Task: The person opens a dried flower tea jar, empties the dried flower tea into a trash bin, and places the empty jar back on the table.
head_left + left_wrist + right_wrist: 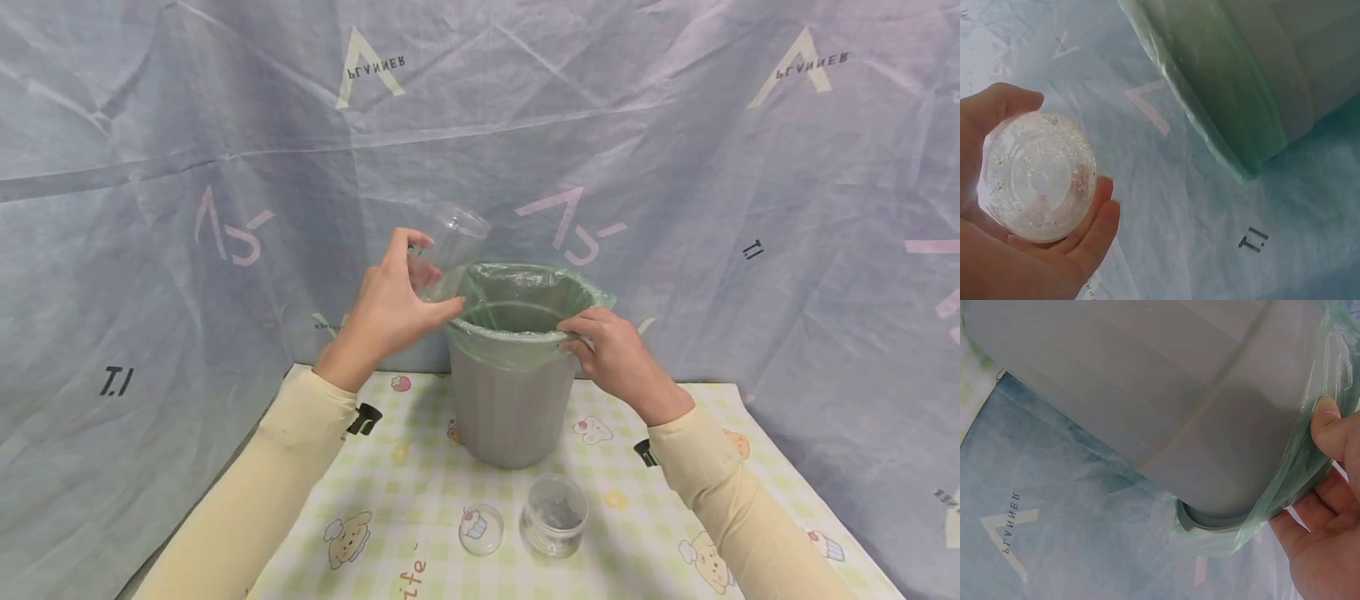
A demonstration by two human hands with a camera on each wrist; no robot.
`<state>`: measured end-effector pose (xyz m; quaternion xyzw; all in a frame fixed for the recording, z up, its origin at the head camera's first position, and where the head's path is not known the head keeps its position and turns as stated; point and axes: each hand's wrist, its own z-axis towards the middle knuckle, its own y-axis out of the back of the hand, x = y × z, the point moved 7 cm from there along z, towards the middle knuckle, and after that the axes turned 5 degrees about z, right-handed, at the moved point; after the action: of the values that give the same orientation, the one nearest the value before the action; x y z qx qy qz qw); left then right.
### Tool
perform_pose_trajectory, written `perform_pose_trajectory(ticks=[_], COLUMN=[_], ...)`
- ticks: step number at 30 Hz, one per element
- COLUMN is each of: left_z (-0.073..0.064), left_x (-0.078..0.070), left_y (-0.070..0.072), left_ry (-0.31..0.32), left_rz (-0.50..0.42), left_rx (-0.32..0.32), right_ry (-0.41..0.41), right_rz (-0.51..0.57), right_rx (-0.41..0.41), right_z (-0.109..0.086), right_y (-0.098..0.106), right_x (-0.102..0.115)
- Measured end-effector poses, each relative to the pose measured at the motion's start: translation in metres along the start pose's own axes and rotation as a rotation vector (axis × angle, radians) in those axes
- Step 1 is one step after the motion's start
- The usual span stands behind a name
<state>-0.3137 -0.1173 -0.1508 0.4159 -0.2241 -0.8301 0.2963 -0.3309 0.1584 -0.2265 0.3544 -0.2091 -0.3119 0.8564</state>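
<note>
My left hand point(390, 296) grips a clear plastic jar point(459, 242), thumb on one side and fingers round the other. The jar leans toward the right, just left of the bin's rim and above it. Small pale specks cling to its round end point(1041, 178) in the left wrist view. A grey trash bin point(510, 408) stands upright, lined with a green plastic bag point(517, 354) folded over the rim. At the rim's right side my right hand point(615, 354) pinches the bag and edge, thumb outside point(1329, 428) and fingers inside. The bin's floor is hidden.
In front of the bin, a clear round container point(555, 517) holds grey material. Beside it on the left lies a clear round lid point(481, 530). A green-checked cloth with cartoon prints point(420, 492) covers the table, and a grey-blue curtain point(225, 125) hangs close behind.
</note>
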Motion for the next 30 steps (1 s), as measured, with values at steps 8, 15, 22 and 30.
perform_pose_trajectory(ticks=[8,15,22,30], left_z=[-0.020,-0.040,-0.063,-0.096], left_x=[0.005,0.016,0.049,0.076], left_y=[-0.002,-0.011,-0.026,-0.051], left_ry=[0.031,0.069,0.116,0.157], left_rz=[-0.029,-0.064,-0.124,-0.183], left_rx=[0.013,0.059,0.080,0.115], right_ry=[0.017,0.004,0.017,0.017], right_rz=[0.010,0.027,0.044,0.046], right_rx=[-0.013,0.003,0.011,0.008], right_z=[0.002,0.002,0.001,0.002], right_y=[0.000,0.002,0.001,0.001], right_x=[-0.001,-0.002,0.000,-0.001])
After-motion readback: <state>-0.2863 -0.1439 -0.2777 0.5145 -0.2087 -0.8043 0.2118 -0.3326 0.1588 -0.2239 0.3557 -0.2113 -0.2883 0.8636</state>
